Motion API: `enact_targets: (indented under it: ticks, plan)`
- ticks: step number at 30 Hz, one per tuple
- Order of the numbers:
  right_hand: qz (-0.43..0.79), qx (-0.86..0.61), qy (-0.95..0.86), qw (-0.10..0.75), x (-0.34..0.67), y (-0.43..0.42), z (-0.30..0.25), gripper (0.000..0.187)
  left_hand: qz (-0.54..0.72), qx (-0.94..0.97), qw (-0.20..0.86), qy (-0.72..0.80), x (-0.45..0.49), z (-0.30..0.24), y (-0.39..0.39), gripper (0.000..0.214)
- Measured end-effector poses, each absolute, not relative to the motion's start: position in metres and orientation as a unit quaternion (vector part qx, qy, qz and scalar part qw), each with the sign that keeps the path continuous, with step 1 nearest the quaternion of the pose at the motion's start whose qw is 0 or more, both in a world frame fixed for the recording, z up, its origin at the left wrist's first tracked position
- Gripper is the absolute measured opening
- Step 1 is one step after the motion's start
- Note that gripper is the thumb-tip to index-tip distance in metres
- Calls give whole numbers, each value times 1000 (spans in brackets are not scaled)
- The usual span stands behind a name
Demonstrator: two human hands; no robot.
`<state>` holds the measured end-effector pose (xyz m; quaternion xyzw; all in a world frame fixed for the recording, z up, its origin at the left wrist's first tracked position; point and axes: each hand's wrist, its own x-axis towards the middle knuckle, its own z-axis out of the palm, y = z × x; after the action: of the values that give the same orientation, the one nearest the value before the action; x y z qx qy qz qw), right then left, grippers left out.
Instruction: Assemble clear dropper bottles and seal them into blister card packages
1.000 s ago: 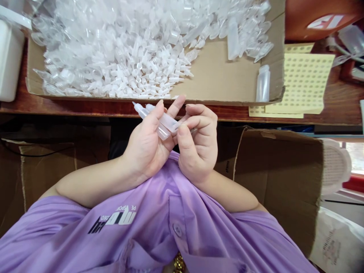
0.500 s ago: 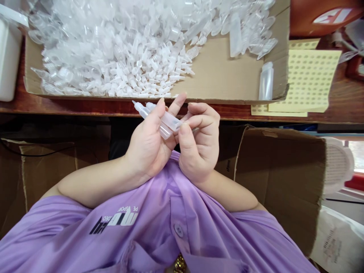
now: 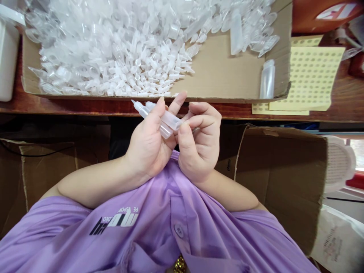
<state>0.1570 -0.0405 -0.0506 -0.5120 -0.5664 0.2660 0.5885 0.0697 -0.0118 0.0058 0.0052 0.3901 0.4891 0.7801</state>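
My left hand (image 3: pixel 150 140) is closed around two slim translucent plastic bottles, lying side by side and slanting down to the right. The lower dropper bottle (image 3: pixel 165 131) has a pointed nozzle at its upper left end. On the upper bottle (image 3: pixel 172 120), the neck end is partly covered by my left thumb. My right hand (image 3: pixel 200 140) pinches the base of that upper bottle between thumb and index finger, its other fingers curled. Just beyond both hands is a shallow cardboard tray (image 3: pixel 216 77) with a heap of small white nozzle tips (image 3: pixel 148 76) and clear plastic pieces.
A single bottle (image 3: pixel 267 79) stands in the tray's right corner. Yellow sticker sheets (image 3: pixel 309 76) lie right of the tray on the wooden table (image 3: pixel 57 108). Below the table edge at right is a large open cardboard box (image 3: pixel 281 182). A white container (image 3: pixel 8 57) stands at far left.
The view has shifted very slightly. Both hands keep the same hold on the bottles, with no clear movement.
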Motion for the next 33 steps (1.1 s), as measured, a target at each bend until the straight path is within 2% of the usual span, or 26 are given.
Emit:
enact_targets:
  ticks: [17,33]
  plan:
    - [262,-504,-563,600,157,-41,-52,8,486,-3,783,388,69,9,-12,30]
    - [261,-529,-555,587,155,-42,-51,12,497,19,780,379,68,10,-16,25]
